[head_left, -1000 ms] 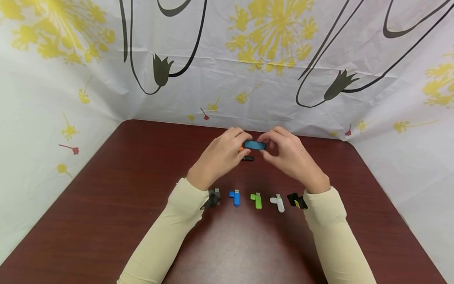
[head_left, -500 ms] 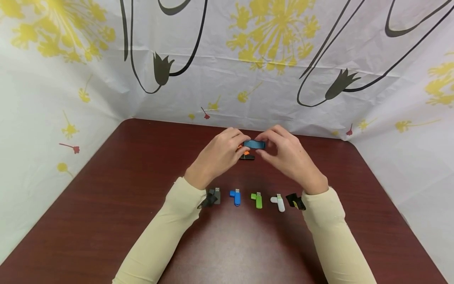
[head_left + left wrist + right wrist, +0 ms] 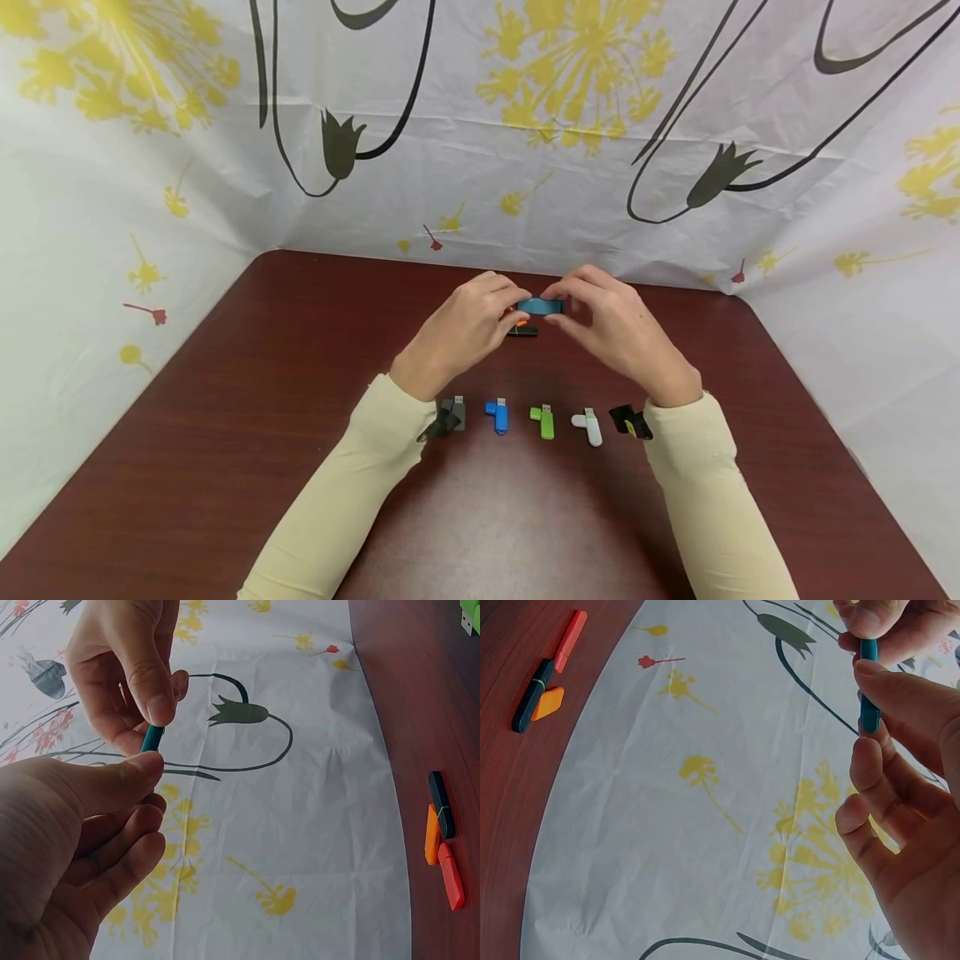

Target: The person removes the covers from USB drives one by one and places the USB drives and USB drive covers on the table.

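Note:
A slim teal USB stick is held up between both hands, above the far part of the table. My left hand pinches its left end between thumb and fingers. The right hand pinches the other end the same way. In the right wrist view the teal stick shows a smooth rounded end; the fingers cover much of the rest. Beneath the hands lie a black stick with a thin band around it, an orange piece and a red stick, close together.
Nearer on the dark red table is a row of uncapped-looking USB sticks: grey, blue, green and white. Black wrist gear sits at both cuffs. A white patterned cloth hangs behind and at the sides.
Both hands stay almost in place, holding the teal USB stick. Only slight shifts of the hands and view show; the things on the table have not moved.

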The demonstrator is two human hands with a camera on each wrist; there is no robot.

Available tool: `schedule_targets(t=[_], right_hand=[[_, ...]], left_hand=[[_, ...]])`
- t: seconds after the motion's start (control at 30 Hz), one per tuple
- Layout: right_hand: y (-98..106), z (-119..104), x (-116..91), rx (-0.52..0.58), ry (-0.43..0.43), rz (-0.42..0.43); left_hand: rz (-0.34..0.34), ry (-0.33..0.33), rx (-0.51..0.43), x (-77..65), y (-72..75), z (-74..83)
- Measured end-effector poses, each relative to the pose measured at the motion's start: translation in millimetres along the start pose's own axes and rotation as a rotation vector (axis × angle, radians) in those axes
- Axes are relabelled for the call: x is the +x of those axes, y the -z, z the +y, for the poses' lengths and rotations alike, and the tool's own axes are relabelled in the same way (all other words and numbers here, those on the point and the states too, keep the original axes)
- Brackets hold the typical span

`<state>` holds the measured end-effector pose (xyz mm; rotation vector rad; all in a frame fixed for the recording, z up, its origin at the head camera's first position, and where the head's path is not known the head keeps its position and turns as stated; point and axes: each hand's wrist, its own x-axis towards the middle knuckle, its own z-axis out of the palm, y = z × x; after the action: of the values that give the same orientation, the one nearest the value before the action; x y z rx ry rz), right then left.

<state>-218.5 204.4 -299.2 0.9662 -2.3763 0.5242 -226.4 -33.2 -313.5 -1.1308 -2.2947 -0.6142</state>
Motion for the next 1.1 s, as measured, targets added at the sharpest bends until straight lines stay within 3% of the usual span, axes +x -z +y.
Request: schedule_targets(t=[0.33,0.43,0.57,0.63,0.9,1.1], right_hand=[[3.7,4.7,-0.8,-0.019,-0.005,0.006],[13.6,14.2,-4.5,-0.044,-0.048,0.043],[30.4,28.3,-14.4,-0.078,-0.122,0.122],[35.9,32.1,-18.3,-0.087,-0.145,0.128],[33.7,34.0,-19.8,-0.058,-0.237,0.065],[25.4,39.2,-18.4,-0.059,-0.322,-0.080]], left_hand=[[0.006,0.038,-0.023,1.5,0.8,-2.0],[0.034,0.094,-0.004,-2.6,9.8,-11.2],[0.124,0.208,0.011,-12.1,27.3,-26.5],[0.153,0.229,0.004,-14.6,32.3,-30.6],[0.119,0.210,-0.021,-11.4,26.0,-25.3],[0.105,0.220,-0.025,-10.3,21.6,-22.0]])
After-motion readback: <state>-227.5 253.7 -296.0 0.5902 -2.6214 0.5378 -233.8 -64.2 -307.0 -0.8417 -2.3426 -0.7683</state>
